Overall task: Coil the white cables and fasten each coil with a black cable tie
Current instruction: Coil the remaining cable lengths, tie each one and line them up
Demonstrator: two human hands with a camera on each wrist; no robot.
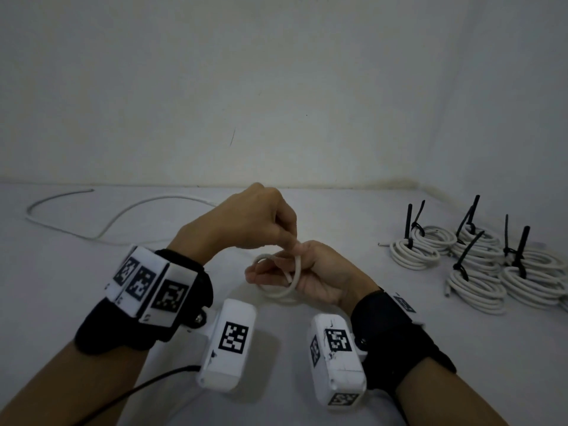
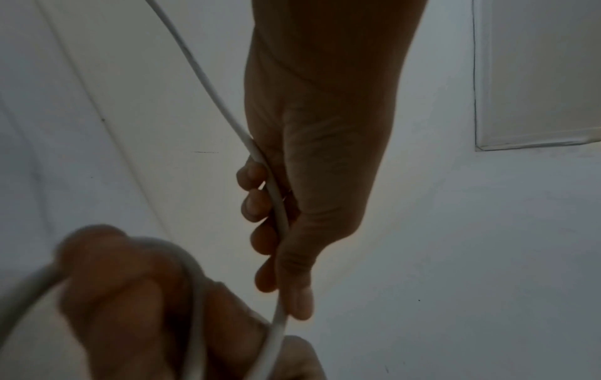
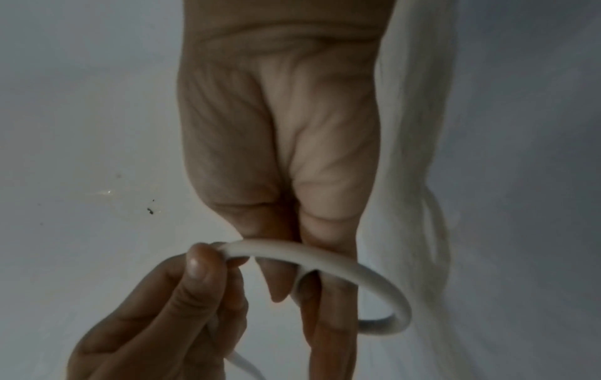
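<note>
Head view: mid-coil on a white cable (image 1: 278,282), first loop only. Left hand (image 1: 246,219) curled round the feeding strand, pinching it just above the loop; right hand (image 1: 310,275) curled through the loop, pinching the cable's start. Loop held above the table (image 1: 338,348), between the two hands. Loose tail (image 1: 101,219) trailing across the table, well left of the loop. Finished coils (image 1: 479,265), each bound with a black cable tie (image 1: 410,224), stacked well right of the loop. No containers anywhere; coils lying straight on the table.

Left wrist view: cable (image 2: 276,205) running down through the curled fingers (image 2: 257,203) of the left hand, then on to the loop at the blurred right hand (image 2: 130,295).

Right wrist view: loop (image 3: 341,262) arching over the right hand (image 3: 279,141); left hand (image 3: 182,308) pinching the strand at the loop's near end.

Judgement: coiling barely begun. Next move likely calls for drawing more tail through the left hand and laying a second turn flush on the first, keeping the pinch firm so the loop holds its size. No loose tie visible near the loop.
</note>
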